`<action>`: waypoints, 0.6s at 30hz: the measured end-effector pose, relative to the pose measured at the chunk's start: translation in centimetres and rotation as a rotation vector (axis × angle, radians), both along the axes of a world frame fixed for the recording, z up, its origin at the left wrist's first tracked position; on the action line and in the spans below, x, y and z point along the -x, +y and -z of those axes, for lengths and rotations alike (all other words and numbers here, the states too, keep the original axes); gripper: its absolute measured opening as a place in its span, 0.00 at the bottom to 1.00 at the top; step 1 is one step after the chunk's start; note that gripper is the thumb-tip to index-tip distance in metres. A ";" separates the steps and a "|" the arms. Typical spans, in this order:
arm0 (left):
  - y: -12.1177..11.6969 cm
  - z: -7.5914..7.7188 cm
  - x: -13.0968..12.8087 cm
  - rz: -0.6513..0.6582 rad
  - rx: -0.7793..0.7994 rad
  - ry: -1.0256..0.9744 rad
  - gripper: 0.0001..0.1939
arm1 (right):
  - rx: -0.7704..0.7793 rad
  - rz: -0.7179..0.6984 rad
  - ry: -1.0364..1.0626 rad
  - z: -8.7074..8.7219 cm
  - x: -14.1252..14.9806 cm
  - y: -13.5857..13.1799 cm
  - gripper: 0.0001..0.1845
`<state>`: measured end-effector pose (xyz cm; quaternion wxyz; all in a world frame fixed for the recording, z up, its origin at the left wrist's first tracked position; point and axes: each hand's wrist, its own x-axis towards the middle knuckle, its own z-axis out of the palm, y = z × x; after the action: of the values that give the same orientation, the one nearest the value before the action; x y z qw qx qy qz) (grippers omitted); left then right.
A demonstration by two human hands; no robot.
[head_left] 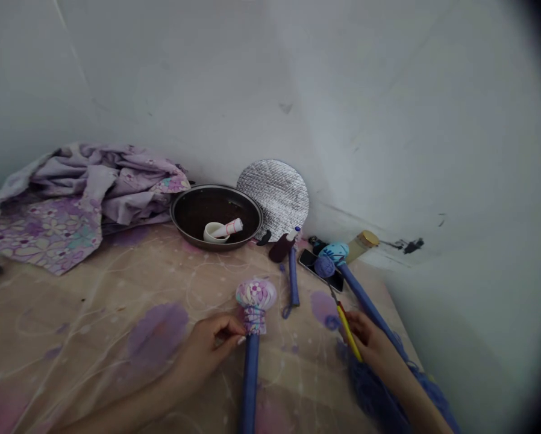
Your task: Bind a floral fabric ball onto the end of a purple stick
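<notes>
A blue stick [250,380] lies on the tablecloth, its far end capped with a round ball of floral cloth [256,293] bound at the neck with yarn. My left hand [216,340] is beside that neck, thumb and forefinger pinched at its left edge; what lies between the fingertips is too small to make out. My right hand [372,340] is closed around a yellow-handled tool [350,334] with some red and a slim metal end pointing away from me. Loose blue yarn [374,389] lies beneath this hand, and a small yarn ball [325,266] sits beyond the tool.
Another blue stick [365,298] with a light-blue cloth head lies right. Beyond are a phone [306,259], a short blue stick [293,280], a dark bottle [280,248], a jar [363,246], a pan [184,232] holding a white cup, a silver disc [277,193] and bunched floral fabric [67,211].
</notes>
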<state>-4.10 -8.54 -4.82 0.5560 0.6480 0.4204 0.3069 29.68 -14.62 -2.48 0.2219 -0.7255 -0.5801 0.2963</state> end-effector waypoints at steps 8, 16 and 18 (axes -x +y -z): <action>0.1 -0.5 0.2 -0.018 -0.075 0.082 0.04 | -0.129 -0.329 -0.447 -0.1 6.1 -3.0 0.26; 0.6 -1.7 0.0 -0.044 -0.251 0.083 0.05 | -0.063 -0.533 -0.664 0.2 7.9 -1.4 0.17; 0.6 -1.8 -0.1 -0.049 -0.250 0.102 0.05 | -0.086 -0.538 -0.671 0.5 8.0 -1.1 0.17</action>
<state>-3.96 -7.95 -3.00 0.4412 0.7166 0.4224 0.3368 21.71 -15.69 -3.00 -0.0342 -0.5949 -0.8003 0.0669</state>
